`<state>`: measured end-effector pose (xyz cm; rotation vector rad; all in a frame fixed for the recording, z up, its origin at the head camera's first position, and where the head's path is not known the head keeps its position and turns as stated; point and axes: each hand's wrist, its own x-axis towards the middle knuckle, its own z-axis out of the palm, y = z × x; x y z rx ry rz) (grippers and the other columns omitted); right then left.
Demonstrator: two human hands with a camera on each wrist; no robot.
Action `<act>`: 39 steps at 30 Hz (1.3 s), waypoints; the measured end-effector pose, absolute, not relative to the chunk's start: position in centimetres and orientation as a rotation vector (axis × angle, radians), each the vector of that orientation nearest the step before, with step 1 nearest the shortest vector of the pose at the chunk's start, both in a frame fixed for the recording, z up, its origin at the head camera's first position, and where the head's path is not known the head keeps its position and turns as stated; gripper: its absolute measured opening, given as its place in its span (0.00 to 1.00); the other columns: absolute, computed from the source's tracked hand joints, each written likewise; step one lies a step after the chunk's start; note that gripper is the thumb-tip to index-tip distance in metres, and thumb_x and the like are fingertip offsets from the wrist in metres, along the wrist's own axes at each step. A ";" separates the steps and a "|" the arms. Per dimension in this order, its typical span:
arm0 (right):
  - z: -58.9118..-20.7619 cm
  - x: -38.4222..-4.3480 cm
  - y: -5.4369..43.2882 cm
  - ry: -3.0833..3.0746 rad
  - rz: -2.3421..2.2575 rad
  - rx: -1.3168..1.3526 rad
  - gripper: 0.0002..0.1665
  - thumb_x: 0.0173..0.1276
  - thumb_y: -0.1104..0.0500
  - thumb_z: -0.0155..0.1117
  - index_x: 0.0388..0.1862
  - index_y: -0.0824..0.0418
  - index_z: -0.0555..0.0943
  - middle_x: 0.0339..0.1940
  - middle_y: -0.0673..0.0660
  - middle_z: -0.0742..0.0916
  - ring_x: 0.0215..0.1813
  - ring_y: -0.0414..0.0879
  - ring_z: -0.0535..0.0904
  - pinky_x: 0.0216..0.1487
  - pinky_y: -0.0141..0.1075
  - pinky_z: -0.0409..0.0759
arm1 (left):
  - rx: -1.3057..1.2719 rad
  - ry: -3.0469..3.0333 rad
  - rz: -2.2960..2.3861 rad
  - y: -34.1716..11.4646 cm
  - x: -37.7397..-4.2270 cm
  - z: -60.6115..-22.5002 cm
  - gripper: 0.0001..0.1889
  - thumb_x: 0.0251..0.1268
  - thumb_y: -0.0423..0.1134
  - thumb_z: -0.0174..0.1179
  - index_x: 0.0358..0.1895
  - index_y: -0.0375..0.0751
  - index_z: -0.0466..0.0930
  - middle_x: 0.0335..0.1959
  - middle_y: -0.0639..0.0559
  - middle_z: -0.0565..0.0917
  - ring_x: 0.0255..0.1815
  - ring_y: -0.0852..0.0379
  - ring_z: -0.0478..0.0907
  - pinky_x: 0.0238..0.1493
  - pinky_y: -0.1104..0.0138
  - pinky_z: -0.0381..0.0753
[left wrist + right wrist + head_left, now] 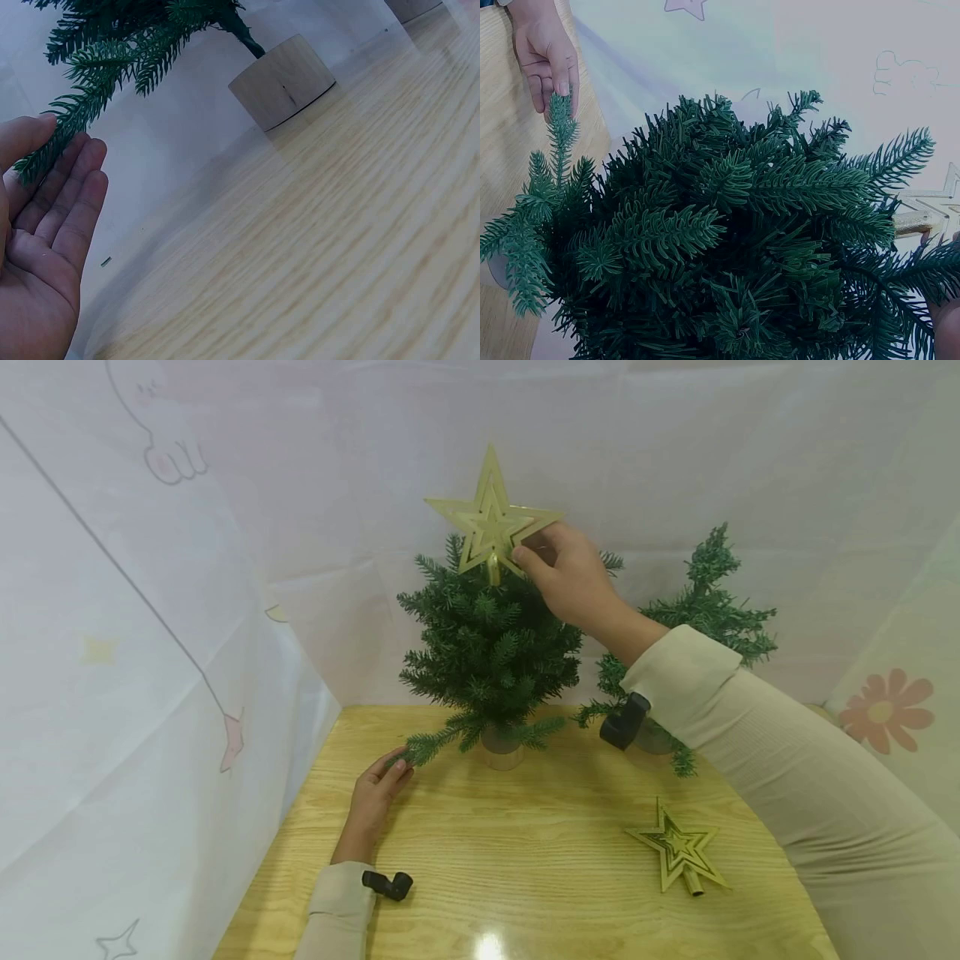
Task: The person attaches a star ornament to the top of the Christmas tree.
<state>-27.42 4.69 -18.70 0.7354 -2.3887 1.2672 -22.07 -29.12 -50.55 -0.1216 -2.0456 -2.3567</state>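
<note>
A small artificial Christmas tree stands on a round wooden base. At its top, my right hand grips a gold star tree topper by its lower right side, thumb in front. The topper's tube meets the tip of the tree in the head view; whether it sits over the tip cannot be told. Low on the left, my left hand pinches the end of a long branch, thumb above and fingers beneath. Foliage hides part of the right hand in the right wrist view.
Behind my right forearm stands a second, sparser green tree. A second gold star topper lies on the wooden table at the right. Pale printed cloth hangs behind and along the left side.
</note>
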 end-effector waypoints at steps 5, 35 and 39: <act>-18.7 -27.5 4.7 -2.422 1.246 0.718 0.21 0.76 0.51 0.54 0.63 0.57 0.74 0.58 0.53 0.80 0.59 0.46 0.78 0.59 0.40 0.77 | -0.107 -2.052 -2.363 -29.2 -22.1 -50.6 0.23 0.76 0.34 0.50 0.70 0.33 0.64 0.69 0.41 0.62 0.58 0.60 0.76 0.67 0.61 0.69; -18.4 -27.6 4.9 -2.543 1.184 0.680 0.23 0.77 0.47 0.52 0.62 0.60 0.73 0.58 0.55 0.79 0.58 0.48 0.76 0.58 0.44 0.76 | -0.099 -2.040 -2.373 -29.4 -22.5 -51.3 0.24 0.76 0.36 0.52 0.71 0.34 0.64 0.69 0.41 0.62 0.59 0.59 0.76 0.66 0.63 0.70; -18.3 -27.7 4.9 -2.562 1.184 0.680 0.24 0.77 0.47 0.51 0.62 0.61 0.73 0.58 0.56 0.79 0.57 0.48 0.76 0.57 0.44 0.77 | -0.090 -2.027 -2.367 -29.6 -23.0 -52.4 0.23 0.76 0.36 0.51 0.70 0.37 0.65 0.68 0.41 0.63 0.59 0.58 0.76 0.66 0.65 0.70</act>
